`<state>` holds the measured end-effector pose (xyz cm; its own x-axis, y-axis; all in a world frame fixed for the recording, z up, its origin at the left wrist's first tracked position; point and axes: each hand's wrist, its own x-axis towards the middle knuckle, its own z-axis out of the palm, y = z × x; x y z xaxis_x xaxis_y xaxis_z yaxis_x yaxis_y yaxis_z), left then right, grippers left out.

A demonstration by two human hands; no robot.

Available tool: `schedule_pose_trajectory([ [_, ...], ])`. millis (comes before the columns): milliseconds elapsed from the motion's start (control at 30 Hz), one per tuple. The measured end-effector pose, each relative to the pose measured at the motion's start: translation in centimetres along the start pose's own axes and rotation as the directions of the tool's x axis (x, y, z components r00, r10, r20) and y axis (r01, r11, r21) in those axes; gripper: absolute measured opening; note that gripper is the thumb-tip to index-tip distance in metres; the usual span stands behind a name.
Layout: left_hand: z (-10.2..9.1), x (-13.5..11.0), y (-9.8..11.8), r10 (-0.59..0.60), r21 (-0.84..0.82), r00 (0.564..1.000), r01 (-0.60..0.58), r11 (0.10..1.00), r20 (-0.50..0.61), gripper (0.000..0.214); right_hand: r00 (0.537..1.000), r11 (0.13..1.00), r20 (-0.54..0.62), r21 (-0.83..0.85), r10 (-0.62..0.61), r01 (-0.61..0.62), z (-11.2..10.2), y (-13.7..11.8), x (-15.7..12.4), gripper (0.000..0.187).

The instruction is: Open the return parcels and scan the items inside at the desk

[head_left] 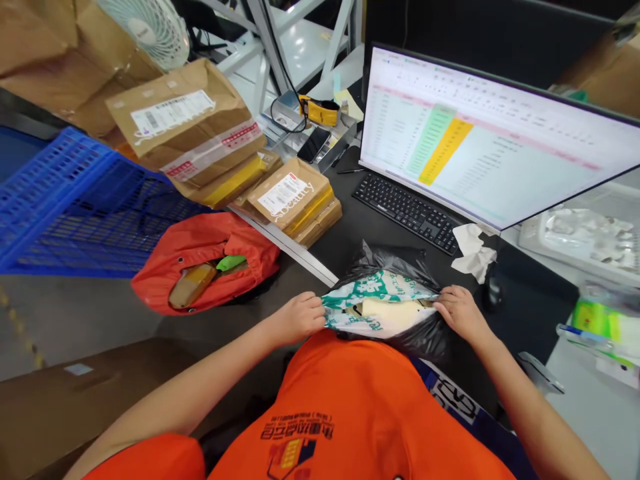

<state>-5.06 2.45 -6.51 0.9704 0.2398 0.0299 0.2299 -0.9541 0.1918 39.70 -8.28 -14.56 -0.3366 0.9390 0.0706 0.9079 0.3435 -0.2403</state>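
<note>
A black plastic bag [425, 337] lies at the desk's front edge, close against my orange shirt. Inside its mouth shows a white plastic bag with green print [383, 287], stretched wide sideways. My left hand [303, 317] is closed on the left end of the bag's opening. At the right end, my right hand [459, 310] pinches the edge between its fingers. Through the gap a pale yellow item [393, 312] with small dark marks is partly visible; what it is I cannot tell.
Cardboard parcels [287, 193] are stacked at the left, beside a blue crate [75, 200] and an orange-red bag [220, 240]. Behind stand a monitor [480, 140] and keyboard [405, 210]. Crumpled paper [473, 253] and a mouse [494, 293] lie to the right.
</note>
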Motion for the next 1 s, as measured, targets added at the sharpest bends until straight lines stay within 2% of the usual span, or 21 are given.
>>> schedule_pose_trajectory([
  [100,0.8,0.9,1.7,-0.116,0.032,0.986,0.121,0.992,-0.118,0.022,0.996,0.996,-0.036,-0.023,0.083,-0.083,-1.9,-5.2,2.0,0.024],
  [133,1.1,1.3,2.3,-0.151,0.03,0.977,0.157,0.987,-0.15,0.018,0.998,0.998,-0.026,0.014,0.057,-0.056,-2.3,-7.1,3.0,0.023],
  [200,1.7,1.7,3.2,-0.174,0.002,0.967,0.177,0.984,-0.184,0.017,0.994,0.983,0.049,0.163,-0.096,0.087,-2.8,-10.7,5.1,0.024],
  [267,2.1,1.8,3.7,-0.132,-0.046,0.975,0.126,0.991,-0.179,0.017,0.942,0.917,0.138,0.309,-0.305,0.252,-2.5,-13.6,7.4,0.025],
  [333,2.4,1.5,3.9,-0.064,-0.088,0.986,0.051,0.995,-0.151,0.018,0.863,0.859,0.201,0.34,-0.463,0.382,-1.7,-15.7,9.2,0.022],
  [367,2.5,1.4,4.0,-0.019,-0.105,0.991,0.005,0.994,-0.132,0.019,0.838,0.852,0.224,0.307,-0.498,0.424,-1.2,-16.5,9.9,0.02],
  [433,2.9,1.0,4.0,0.057,-0.138,0.994,-0.07,0.988,-0.097,0.023,0.829,0.869,0.264,0.197,-0.492,0.453,-0.6,-17.5,10.8,0.023],
  [533,4.1,0.7,3.8,0.048,-0.17,0.996,-0.06,0.984,-0.069,0.025,0.847,0.911,0.345,0.072,-0.404,0.405,-1.2,-17.4,11.8,0.02],
  [567,4.6,0.6,3.7,0.009,-0.167,0.998,-0.019,0.986,-0.059,0.024,0.842,0.915,0.365,0.083,-0.397,0.395,-2.0,-16.8,12.1,0.015],
  [600,5.1,0.6,3.6,-0.028,-0.158,0.999,0.021,0.987,-0.043,0.022,0.843,0.917,0.363,0.126,-0.398,0.379,-3.1,-15.9,12.4,0.017],
  [667,6.0,0.5,3.3,-0.092,-0.138,0.996,0.092,0.986,0.003,0.019,0.89,0.913,0.262,0.273,-0.374,0.303,-5.7,-13.5,12.8,0.027],
  [733,6.4,0.5,3.0,-0.144,-0.134,0.989,0.146,0.98,0.028,0.015,0.966,0.896,0.094,0.404,-0.242,0.185,-8.4,-10.6,12.8,0.028],
  [800,6.3,0.8,3.0,-0.206,-0.131,0.979,0.206,0.97,0.012,0.005,0.996,0.908,-0.016,0.411,-0.087,0.086,-10.6,-7.9,12.4,0.027],
  [900,5.4,1.6,3.2,-0.268,-0.109,0.962,0.262,0.959,-0.046,0.025,1.0,0.981,0.006,0.193,-0.018,0.016,-12.0,-5.7,11.6,0.035],
  [1000,4.7,2.3,3.7,-0.165,-0.109,0.979,0.153,0.982,-0.118,0.014,0.994,0.982,0.102,-0.187,0.043,-0.023,-11.6,-7.3,10.8,0.035],
])
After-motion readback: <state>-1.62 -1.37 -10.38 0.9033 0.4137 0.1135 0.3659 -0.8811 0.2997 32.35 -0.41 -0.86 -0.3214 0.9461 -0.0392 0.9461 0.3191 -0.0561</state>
